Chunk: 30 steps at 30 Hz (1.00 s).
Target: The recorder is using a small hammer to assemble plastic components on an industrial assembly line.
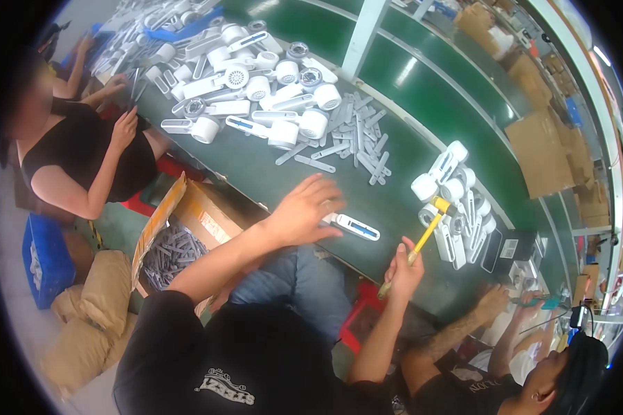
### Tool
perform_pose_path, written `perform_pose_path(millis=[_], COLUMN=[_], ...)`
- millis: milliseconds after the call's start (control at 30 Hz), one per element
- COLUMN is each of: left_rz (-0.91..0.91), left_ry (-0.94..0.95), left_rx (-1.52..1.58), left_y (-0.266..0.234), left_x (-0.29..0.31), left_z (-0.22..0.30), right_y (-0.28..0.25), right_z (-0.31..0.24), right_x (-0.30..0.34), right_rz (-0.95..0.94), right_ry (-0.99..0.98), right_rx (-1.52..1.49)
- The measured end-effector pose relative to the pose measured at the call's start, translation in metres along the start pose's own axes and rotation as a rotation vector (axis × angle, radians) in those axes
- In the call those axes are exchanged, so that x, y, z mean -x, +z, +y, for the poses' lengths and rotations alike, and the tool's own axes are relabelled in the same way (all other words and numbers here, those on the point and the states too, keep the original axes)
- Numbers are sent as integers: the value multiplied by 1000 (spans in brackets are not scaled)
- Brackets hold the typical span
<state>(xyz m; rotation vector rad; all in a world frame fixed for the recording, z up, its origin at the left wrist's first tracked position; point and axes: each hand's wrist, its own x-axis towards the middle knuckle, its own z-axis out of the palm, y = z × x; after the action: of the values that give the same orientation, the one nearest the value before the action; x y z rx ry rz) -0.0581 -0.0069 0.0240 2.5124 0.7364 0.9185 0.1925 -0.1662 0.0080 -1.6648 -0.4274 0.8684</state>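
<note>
My left hand (306, 211) is curled over one end of a white handheld fan (356, 227) at the near edge of the green table. The fan's head is hidden under the palm; its handle points right, with a dark and blue slot facing up. In my right hand (403, 270) is a yellow hammer (428, 236), gripped by its handle, with the head raised at the far end. Beyond the hammer lies a small heap of white fans (453, 187). Loose grey handle strips (356, 131) are strewn past my left hand.
A large pile of white fans (256, 86) covers the table's far left. An open carton (214, 214) of grey strips stands left of my legs. A co-worker (76, 152) sits at left, another (491, 373) at right. A metal post (365, 38) rises behind the table.
</note>
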Motion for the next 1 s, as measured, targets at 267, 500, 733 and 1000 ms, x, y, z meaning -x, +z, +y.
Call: perform_pose_path(millis=[267, 500, 733, 1000], left_rz=[-8, -167, 32, -174], left_ry=[-212, -119, -247, -523], left_rx=[-90, -214, -43, -426], left_y=[-20, 8, 15, -10], left_x=[-25, -33, -62, -55], left_z=[-60, -77, -53, -45], right_y=[-12, -15, -15, -15], right_z=[4, 4, 3, 7], right_x=[0, 0, 2, -1], right_rz=[-21, -21, -33, -27], right_ry=[-16, 9, 15, 5], right_rx=[-14, -39, -67, -85])
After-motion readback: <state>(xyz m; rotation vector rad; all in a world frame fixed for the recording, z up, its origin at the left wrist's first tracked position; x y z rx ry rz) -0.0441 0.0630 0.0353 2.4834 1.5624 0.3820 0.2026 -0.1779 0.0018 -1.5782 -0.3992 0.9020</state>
